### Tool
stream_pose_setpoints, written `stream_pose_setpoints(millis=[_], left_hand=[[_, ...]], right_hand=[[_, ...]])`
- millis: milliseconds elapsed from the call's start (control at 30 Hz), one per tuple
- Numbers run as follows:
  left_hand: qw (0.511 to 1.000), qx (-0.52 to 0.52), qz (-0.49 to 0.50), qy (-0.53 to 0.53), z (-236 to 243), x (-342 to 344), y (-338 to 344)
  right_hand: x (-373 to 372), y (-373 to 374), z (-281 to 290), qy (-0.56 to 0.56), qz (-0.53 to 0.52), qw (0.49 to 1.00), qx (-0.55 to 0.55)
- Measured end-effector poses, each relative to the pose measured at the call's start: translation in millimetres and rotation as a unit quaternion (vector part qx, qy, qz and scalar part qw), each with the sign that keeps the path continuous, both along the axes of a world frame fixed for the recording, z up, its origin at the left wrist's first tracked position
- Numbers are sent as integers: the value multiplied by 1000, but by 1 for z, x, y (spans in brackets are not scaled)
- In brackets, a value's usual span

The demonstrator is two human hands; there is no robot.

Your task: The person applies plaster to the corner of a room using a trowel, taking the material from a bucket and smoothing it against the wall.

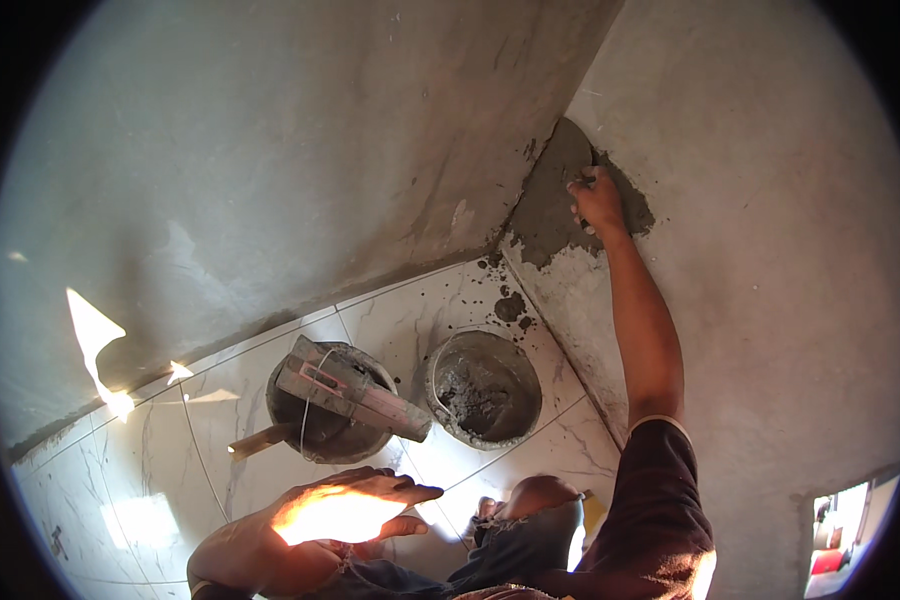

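My right hand (599, 203) reaches up to the wall at the right, close to the corner. Its fingers are closed round a trowel, mostly hidden by the hand and the mortar. Around the hand spreads a patch of dark wet mortar (547, 213) on the wall. My left hand (345, 515) hovers low by my legs, fingers stretched out and nothing in them, its back bleached by strong sunlight. Just beyond it stands a bucket (345, 447) with a long mortar-stained float or level (355, 390) lying across its top. To its right is another bucket (533, 400) with grey mortar inside.
A wooden handle (260, 441) sticks out of the left bucket. Crumbs and lumps of mortar (510, 306) lie on the white tiled floor (240, 400) near the corner. A plastered wall (270, 150) rises at the left. A low opening (838, 530) shows at the lower right.
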State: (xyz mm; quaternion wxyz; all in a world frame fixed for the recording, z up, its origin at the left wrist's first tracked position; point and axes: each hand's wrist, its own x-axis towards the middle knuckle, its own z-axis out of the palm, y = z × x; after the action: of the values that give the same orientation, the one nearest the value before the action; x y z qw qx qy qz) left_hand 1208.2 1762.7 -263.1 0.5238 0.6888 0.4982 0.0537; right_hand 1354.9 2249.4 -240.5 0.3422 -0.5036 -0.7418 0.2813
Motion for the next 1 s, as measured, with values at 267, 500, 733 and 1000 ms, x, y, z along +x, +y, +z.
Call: stream_pose_setpoints(millis=[267, 500, 733, 1000], left_hand=[[1000, -6, 14, -6, -1, 0, -2], [1000, -9, 12, -2, -11, 3, 0], [1000, -2, -27, 0, -19, 0, 9], [999, 15, -45, 7, -31, 5, 17]], right_hand=[[20, -16, 3, 56, -3, 994, 93], [50, -17, -97, -68, 54, 970, 226], [35, -15, -150, -160, 35, 955, 246], [30, -11, -123, -93, -8, 978, 186]])
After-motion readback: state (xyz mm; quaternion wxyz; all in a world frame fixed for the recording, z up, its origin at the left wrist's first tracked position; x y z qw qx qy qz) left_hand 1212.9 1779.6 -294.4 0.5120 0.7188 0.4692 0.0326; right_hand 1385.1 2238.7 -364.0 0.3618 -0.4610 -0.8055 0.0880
